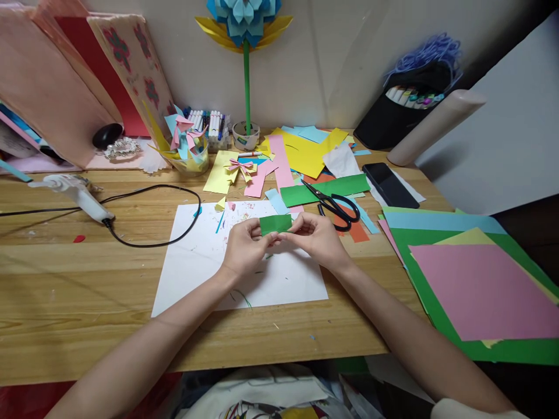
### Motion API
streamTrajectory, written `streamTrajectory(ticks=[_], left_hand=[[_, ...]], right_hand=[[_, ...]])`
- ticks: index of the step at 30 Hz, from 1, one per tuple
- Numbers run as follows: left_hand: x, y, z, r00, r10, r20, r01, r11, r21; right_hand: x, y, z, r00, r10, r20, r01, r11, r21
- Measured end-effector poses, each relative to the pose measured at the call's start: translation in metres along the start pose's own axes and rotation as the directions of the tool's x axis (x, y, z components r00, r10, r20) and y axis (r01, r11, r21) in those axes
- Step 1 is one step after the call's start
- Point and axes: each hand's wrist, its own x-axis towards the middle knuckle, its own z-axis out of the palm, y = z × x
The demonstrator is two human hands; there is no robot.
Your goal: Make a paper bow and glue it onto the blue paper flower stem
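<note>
Worktop, wooden, beneath the whole lot; clock positions taken from the held green piece. Stack of coloured sheets, pink uppermost, between 3 and 4 o'clock. White sheet, flat under the hands, flecked with scraps. Blue flower, yellow leaves, upright on a green stem, near 12 o'clock. Black pouch, markers inside, between 1 and 2 o'clock. White glue gun, black cord attached, 9 o'clock. Left hand, grip pinching the green piece at its left end. Right hand, grip pinching the same piece at its lower right. Green strip, between 1 and 2 o'clock. Black scissors, blades across that strip, 2 o'clock. Green piece, small, rectangular, held up between both hands above the white sheet
</note>
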Motion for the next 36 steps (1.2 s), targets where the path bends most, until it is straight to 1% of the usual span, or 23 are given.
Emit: streamTrajectory(ticks=[4,8,10,12,13,14,15,16,17,18,19,20,21,22,23,24,26,28,29,31,33,34,36], left_hand=[[0.003,0.002,0.000,0.998,-0.046,0.037,0.046,0.999,-0.020],[0.008,0.003,-0.003,0.988,-0.095,0.123,0.103,0.993,-0.063],[0.009,0.002,-0.005,0.981,-0.112,0.159,0.121,0.991,-0.048],[0.008,0.001,-0.007,0.981,-0.124,0.146,0.123,0.992,0.012],[0.008,0.001,-0.008,0.988,-0.100,0.118,0.092,0.993,0.070],[0.008,0.000,-0.009,0.996,-0.036,0.078,0.024,0.988,0.153],[0.007,0.000,-0.011,0.997,0.074,0.037,-0.081,0.962,0.260],[0.007,-0.001,-0.012,0.975,0.222,0.016,-0.211,0.900,0.380],[0.008,-0.001,-0.014,0.926,0.377,0.031,-0.342,0.798,0.496],[0.009,-0.001,-0.016,0.858,0.507,0.084,-0.453,0.670,0.587],[0.010,-0.001,-0.017,0.789,0.593,0.162,-0.540,0.542,0.644],[0.011,-0.002,-0.019,0.732,0.635,0.248,-0.604,0.435,0.668],[0.011,-0.002,-0.020,0.695,0.643,0.322,-0.645,0.360,0.674],[0.012,-0.003,-0.021,0.677,0.634,0.374,-0.670,0.321,0.669],[0.012,-0.003,-0.021,0.676,0.622,0.395,-0.679,0.318,0.662],[0.011,-0.003,-0.021,0.697,0.605,0.386,-0.668,0.351,0.656],[0.008,-0.003,-0.019,0.785,0.540,0.303,-0.590,0.503,0.631],[0.005,-0.001,-0.016,0.880,0.410,0.238,-0.470,0.686,0.556],[0.004,0.000,-0.014,0.913,0.332,0.237,-0.408,0.759,0.508],[0.004,0.001,-0.011,0.933,0.231,0.277,-0.336,0.833,0.439],[0.005,-0.001,-0.010,0.931,0.235,0.278,-0.345,0.813,0.468],[0.006,-0.003,-0.010,0.929,0.272,0.252,-0.367,0.770,0.522],[0.008,-0.007,-0.011,0.913,0.363,0.186,-0.390,0.644,0.658]], right_hand=[[0.003,0.000,-0.003,0.998,0.062,0.024,-0.063,0.997,0.040],[0.007,0.004,-0.009,0.989,0.122,0.078,-0.131,0.984,0.124],[0.009,0.007,-0.011,0.984,0.126,0.129,-0.148,0.972,0.184],[0.010,0.008,-0.012,0.981,0.110,0.160,-0.145,0.963,0.226],[0.010,0.007,-0.013,0.982,0.104,0.157,-0.139,0.962,0.235],[0.010,0.007,-0.013,0.985,0.100,0.142,-0.132,0.962,0.237],[0.010,0.006,-0.013,0.987,0.106,0.119,-0.133,0.962,0.238],[0.010,0.005,-0.013,0.987,0.123,0.102,-0.145,0.959,0.242],[0.010,0.004,-0.013,0.985,0.146,0.094,-0.166,0.953,0.253],[0.009,0.003,-0.012,0.981,0.169,0.099,-0.190,0.944,0.270],[0.009,0.003,-0.012,0.976,0.187,0.115,-0.213,0.933,0.290],[0.009,0.003,-0.012,0.971,0.198,0.136,-0.231,0.922,0.310],[0.008,0.002,-0.012,0.968,0.197,0.158,-0.239,0.914,0.327],[0.008,0.002,-0.013,0.968,0.181,0.176,-0.232,0.912,0.337],[0.007,0.001,-0.013,0.971,0.153,0.183,-0.208,0.917,0.339],[0.007,-0.001,-0.014,0.976,0.118,0.183,-0.173,0.930,0.325],[0.006,-0.004,-0.016,0.988,0.028,0.153,-0.065,0.967,0.246],[0.005,-0.005,-0.018,0.995,-0.066,0.080,0.056,0.992,0.115],[0.006,-0.005,-0.018,0.994,-0.102,0.041,0.101,0.994,0.044],[0.007,-0.001,-0.018,0.990,-0.144,0.005,0.144,0.988,-0.064],[0.010,0.005,-0.015,0.989,-0.142,0.042,0.146,0.983,-0.112],[0.012,0.009,-0.013,0.988,-0.136,0.074,0.145,0.981,-0.128],[0.015,0.016,-0.009,0.985,-0.131,0.116,0.149,0.974,-0.168]])
